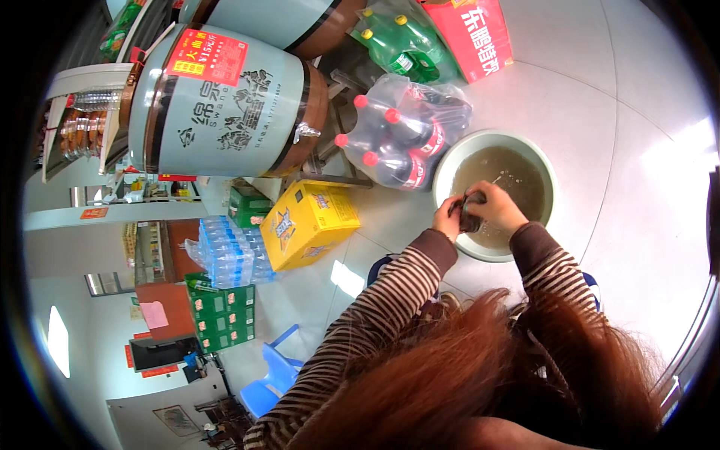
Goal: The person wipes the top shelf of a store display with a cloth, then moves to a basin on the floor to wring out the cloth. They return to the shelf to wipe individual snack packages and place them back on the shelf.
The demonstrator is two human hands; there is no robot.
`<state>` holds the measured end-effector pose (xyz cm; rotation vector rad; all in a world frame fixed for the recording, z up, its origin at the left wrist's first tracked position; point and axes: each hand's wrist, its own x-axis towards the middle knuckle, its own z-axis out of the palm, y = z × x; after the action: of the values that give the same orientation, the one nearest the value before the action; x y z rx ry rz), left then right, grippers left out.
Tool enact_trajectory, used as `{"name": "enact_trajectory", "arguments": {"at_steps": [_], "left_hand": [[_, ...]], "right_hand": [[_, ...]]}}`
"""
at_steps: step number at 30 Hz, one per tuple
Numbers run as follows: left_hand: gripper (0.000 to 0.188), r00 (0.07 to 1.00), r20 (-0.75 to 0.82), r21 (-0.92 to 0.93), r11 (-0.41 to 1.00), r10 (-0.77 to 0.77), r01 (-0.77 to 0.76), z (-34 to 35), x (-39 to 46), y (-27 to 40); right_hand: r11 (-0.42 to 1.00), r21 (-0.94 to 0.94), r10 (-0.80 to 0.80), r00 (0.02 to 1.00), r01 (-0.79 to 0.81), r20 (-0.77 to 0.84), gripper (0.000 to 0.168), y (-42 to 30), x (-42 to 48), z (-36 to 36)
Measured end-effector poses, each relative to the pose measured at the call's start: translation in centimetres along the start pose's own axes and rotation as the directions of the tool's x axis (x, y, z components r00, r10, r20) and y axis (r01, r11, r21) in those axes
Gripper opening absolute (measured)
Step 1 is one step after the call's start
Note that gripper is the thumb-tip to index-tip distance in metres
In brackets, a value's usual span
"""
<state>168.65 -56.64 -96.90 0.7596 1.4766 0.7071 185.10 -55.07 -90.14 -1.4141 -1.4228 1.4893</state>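
A pale round basin (pixel 553 197) of murky brownish water (pixel 506 169) stands on the floor before me. Over its near left part, my left hand (pixel 446 218) and my right hand (pixel 496 207) come together. Both grip a small dark, wet-looking object (pixel 471 216), which the fingers partly cover; its kind cannot be made out. The right fingers press on it from above and the right, while the left holds its left side. Some light bits float on the water.
Left of the basin lie shrink-wrapped cola bottles (pixel 388 135), with green bottles (pixel 405 50) and a red carton (pixel 478 39) beyond. Further left are a large liquor barrel (pixel 225 112), a yellow carton (pixel 309 225), packed water bottles (pixel 225 253) and a blue plastic chair (pixel 273 377).
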Motion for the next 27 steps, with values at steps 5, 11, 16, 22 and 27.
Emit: {"name": "enact_trajectory", "arguments": {"at_steps": [5,11,16,22,27], "left_hand": [[0.031,0.981,-0.166,0.033,0.994,-0.098,0.104,0.7,0.8,-0.7],[0.052,0.994,-0.08,0.063,0.995,-0.074,0.079,1.5,1.7,-1.1],[0.06,0.995,-0.082,0.061,0.996,-0.061,0.066,1.7,0.2,0.2],[0.057,0.99,-0.116,0.054,0.995,0.085,-0.079,1.8,-0.2,0.1],[0.07,0.983,-0.175,0.117,0.99,-0.06,0.081,1.4,2.3,-2.3]], "right_hand": [[0.939,-0.339,0.039,0.997,-0.062,-0.073,0.03,5.8,1.8,0.6],[0.833,-0.191,0.477,0.848,-0.52,-0.229,0.03,8.9,3.5,0.1],[0.668,-0.517,0.272,0.822,-0.535,-0.501,0.032,17.7,4.1,1.3],[0.442,-0.862,0.299,0.946,-0.25,-0.121,0.025,16.7,2.2,3.7],[0.347,-0.93,0.2,0.979,-0.119,-0.05,0.02,14.2,2.1,3.0]]}}
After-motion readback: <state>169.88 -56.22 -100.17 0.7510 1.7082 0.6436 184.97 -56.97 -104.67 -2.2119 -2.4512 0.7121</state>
